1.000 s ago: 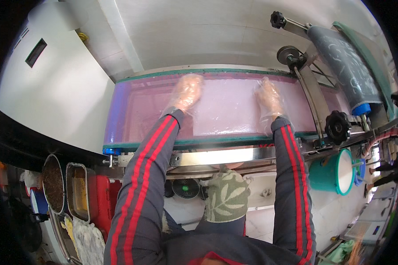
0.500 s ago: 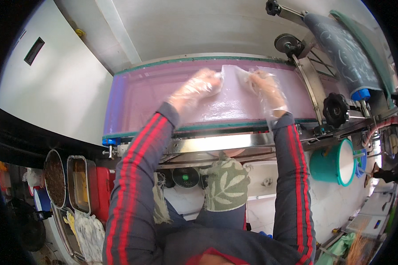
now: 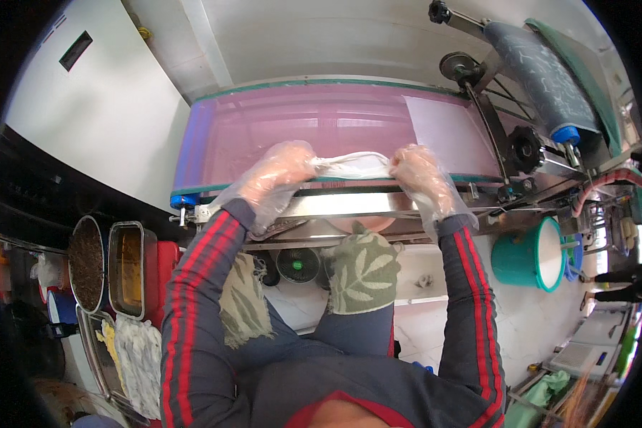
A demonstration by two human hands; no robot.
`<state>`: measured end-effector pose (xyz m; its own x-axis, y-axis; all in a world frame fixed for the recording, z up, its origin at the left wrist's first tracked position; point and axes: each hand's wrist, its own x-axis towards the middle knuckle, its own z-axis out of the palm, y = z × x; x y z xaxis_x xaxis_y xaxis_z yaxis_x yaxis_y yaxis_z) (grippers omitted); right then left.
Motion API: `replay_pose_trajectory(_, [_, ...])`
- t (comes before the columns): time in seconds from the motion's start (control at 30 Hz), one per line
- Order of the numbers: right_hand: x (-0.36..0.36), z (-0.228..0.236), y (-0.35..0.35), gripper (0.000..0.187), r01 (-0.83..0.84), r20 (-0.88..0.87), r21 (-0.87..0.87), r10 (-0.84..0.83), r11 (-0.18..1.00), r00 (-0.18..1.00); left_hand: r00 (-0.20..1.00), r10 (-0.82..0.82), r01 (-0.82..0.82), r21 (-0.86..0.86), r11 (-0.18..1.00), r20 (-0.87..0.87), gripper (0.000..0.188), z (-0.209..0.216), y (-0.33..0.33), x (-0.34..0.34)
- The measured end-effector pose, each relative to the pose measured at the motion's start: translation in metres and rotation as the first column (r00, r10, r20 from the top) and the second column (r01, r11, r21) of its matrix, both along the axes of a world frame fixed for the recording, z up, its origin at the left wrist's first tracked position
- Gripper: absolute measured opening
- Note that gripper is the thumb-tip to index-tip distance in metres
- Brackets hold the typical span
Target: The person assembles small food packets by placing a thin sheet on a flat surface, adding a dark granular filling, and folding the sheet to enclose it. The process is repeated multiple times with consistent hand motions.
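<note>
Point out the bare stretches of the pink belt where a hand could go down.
The pink belt is bare across its far half and left end, up to the green rim. At right lies a pale sheet. The near edge is crowded: left hand and right hand pinch a rolled white sheet between them.

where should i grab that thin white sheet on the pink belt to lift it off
Probably by its two ends at the near edge, coming from the front. The sheet lies bunched into a long strip across the belt, so the left hand and right hand each pinching one end keeps it from sagging or tearing.
</note>
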<state>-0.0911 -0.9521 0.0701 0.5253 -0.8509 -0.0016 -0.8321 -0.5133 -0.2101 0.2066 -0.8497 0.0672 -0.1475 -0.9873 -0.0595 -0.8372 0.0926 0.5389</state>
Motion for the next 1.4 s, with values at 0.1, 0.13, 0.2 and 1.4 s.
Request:
replay_pose_trajectory(0.1, [0.012, 0.004, 0.001, 0.025, 0.007, 0.114, 0.173, -0.027, 0.985, 0.993, 0.776, 0.108, -0.151, -0.016, 0.988, -0.622, 0.048, 0.004, 0.034, 0.026])
replay_pose_trajectory(0.13, [0.016, 0.004, 0.001, 0.026, -0.012, 0.131, 0.164, -0.010, 0.986, 0.991, 0.684, 0.182, -0.201, 0.058, 0.978, -0.706, 0.047, 0.007, 0.036, 0.040])
replay_pose_trajectory(0.2, [0.027, 0.000, 0.001, 0.027, -0.138, 0.283, 0.163, 0.088, 0.977, 0.955, 0.810, 0.238, -0.245, 0.061, 0.968, -0.536, 0.043, 0.009, 0.044, 0.064])
replay_pose_trajectory(1.4, [0.076, -0.031, 0.052, 0.026, -0.293, 0.449, -0.220, 0.363, 0.930, 0.816, 0.984, -0.065, -0.006, -0.401, 0.916, -0.164, 0.036, -0.007, 0.035, -0.042])
